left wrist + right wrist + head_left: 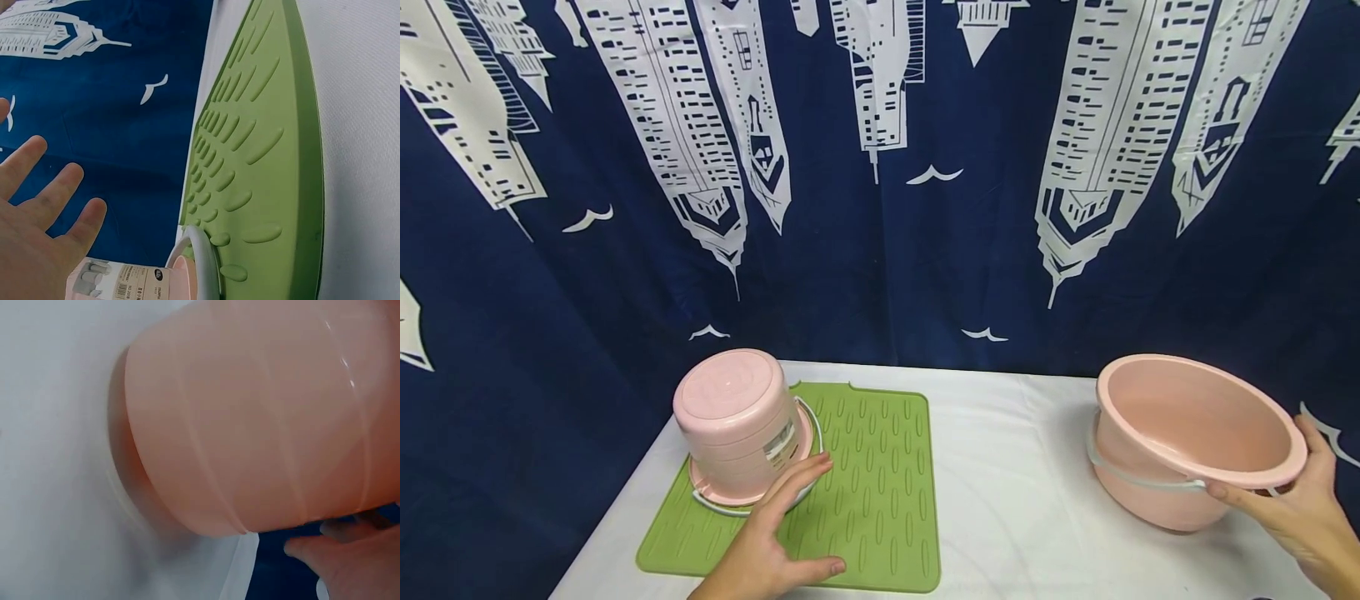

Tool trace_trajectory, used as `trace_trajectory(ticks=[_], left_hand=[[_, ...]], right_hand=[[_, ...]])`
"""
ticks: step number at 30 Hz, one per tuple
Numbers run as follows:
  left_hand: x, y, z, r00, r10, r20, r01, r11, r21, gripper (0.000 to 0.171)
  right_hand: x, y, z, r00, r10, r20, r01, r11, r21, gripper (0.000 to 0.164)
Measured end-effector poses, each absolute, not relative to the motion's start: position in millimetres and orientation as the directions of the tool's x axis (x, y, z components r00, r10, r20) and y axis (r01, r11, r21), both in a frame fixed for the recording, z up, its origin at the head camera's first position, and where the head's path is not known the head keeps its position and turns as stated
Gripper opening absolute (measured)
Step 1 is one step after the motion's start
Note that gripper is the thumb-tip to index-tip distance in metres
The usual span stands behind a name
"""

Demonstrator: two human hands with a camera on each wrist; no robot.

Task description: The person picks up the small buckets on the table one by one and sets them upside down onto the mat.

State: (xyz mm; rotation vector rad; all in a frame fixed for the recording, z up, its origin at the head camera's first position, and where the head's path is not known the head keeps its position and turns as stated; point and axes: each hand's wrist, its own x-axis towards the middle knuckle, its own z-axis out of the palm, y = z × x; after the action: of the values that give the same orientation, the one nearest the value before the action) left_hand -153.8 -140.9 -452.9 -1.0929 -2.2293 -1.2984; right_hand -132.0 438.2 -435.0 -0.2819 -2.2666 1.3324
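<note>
A pink bucket (737, 417) stands upside down on the green ribbed mat (880, 492), its pale handle lying round it and a printed label on its side. My left hand (771, 542) hovers in front of this bucket with fingers spread and holds nothing; the left wrist view shows the label (134, 284) below the fingers. At the right, a larger pink bucket (1165, 508) sits upright, tilted slightly, its handle hanging down the front. My right hand (1303, 508) grips its rim at the right side, thumb in front near the handle's end. Its ribbed wall (250, 412) fills the right wrist view.
A white cloth (1007, 483) covers the table under the mat and both buckets. Behind the table hangs a dark blue curtain (880, 275) with white buildings and birds printed on it. The mat's edge lies left of the larger bucket.
</note>
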Motion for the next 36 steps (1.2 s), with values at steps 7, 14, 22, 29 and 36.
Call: trace_trajectory(ticks=[7, 14, 22, 29, 36], left_hand=[[-152, -140, -454, -0.675, 0.455, 0.580, 0.731, 0.314, 0.605, 0.095], [-154, -139, -454, -0.648, 0.453, 0.612, 0.757, 0.292, 0.584, 0.096], [-152, -137, -452, -0.672, 0.456, 0.584, 0.734, 0.306, 0.606, 0.097], [-151, -132, -451, -0.682, 0.463, 0.565, 0.721, 0.300, 0.625, 0.097], [-151, -122, -448, -0.670, 0.474, 0.572, 0.732, 0.289, 0.617, 0.097]], right_hand=[[-135, 437, -437, -0.853, 0.435, 0.290, -0.056, 0.475, -0.878, 0.120], [-133, 435, -440, -0.843, 0.439, 0.310, -0.090, 0.453, -0.887, 0.116], [-133, 424, -434, -0.849, 0.413, 0.331, -0.258, 0.223, -0.940, 0.115], [-133, 408, -429, -0.845, 0.325, 0.425, -0.471, -0.075, -0.879, 0.112], [-132, 391, -424, -0.832, 0.260, 0.491, -0.544, -0.202, -0.815, 0.108]])
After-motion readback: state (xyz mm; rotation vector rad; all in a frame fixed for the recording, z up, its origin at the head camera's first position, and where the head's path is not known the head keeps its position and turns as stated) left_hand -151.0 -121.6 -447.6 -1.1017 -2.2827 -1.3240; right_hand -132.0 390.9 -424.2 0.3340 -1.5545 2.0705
